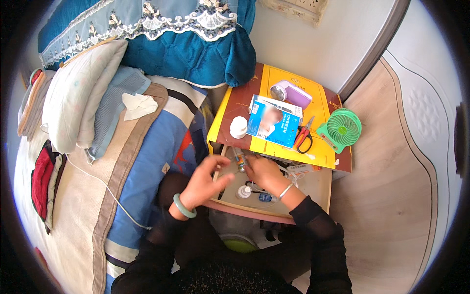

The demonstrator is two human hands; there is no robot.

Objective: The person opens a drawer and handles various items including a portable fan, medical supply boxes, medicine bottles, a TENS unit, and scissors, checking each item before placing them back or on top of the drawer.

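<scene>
An open drawer [312,189] of a bedside cabinet lies before me. My right hand [267,172] reaches down into it, beside a small printed tube [240,160]; its fingertips are partly hidden, so I cannot tell whether they grip anything. Above the drawer's left side hovers my left hand [205,180], fingers apart and nothing in them. Below my right hand lie a small white bottle [244,191], a blue-labelled item [265,197] and a white cable [259,188]. An orange and white box [304,168] sits at the drawer's back right.
On the yellow and maroon cabinet top [319,141] stand a green fan [339,128], red-handled scissors [304,137], a blue box [273,123], a purple fabric shaver [292,92] and a white jar [238,127]. A bed [121,147] with folded bedding flanks the left; a wooden door panel [389,198] the right.
</scene>
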